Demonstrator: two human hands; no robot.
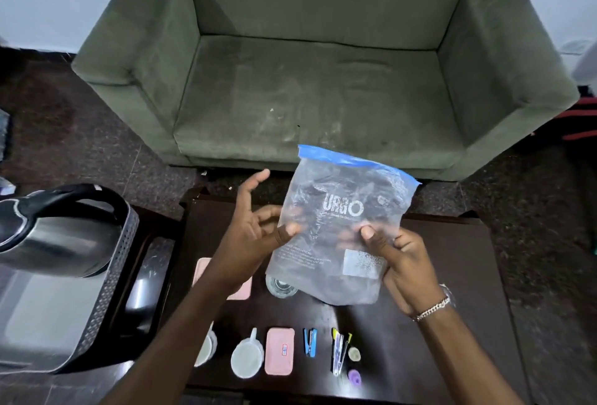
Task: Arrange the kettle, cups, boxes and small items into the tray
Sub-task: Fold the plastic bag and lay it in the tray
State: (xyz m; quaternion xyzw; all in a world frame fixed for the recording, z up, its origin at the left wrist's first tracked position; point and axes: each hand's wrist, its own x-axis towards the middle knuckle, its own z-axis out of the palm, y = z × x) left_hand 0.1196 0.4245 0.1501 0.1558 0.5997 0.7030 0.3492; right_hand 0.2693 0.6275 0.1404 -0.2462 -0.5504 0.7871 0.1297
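Observation:
I hold a clear zip bag (pixel 342 211) with a blue seal strip above the dark table (pixel 452 259). My right hand (pixel 400 262) grips its lower right edge. My left hand (pixel 255 227) pinches its left edge with the thumb, fingers spread. A steel kettle (pixel 51 236) with a black handle lies in the perforated metal tray (pixel 106 295) at the left. On the table lie a glass (pixel 281 288), a pink box (pixel 240 291) partly under my left arm, a white cup (pixel 247 358), another pink box (pixel 279 351), a blue stapler (pixel 310 341) and pens (pixel 339 351).
A green sofa (pixel 323 65) stands just behind the table. A coin-like disc (pixel 354 354) and a purple cap (pixel 354 376) lie near the front edge. Another white cup (pixel 206 346) is half hidden by my left arm. A dark side table (pixel 151 275) carries the tray.

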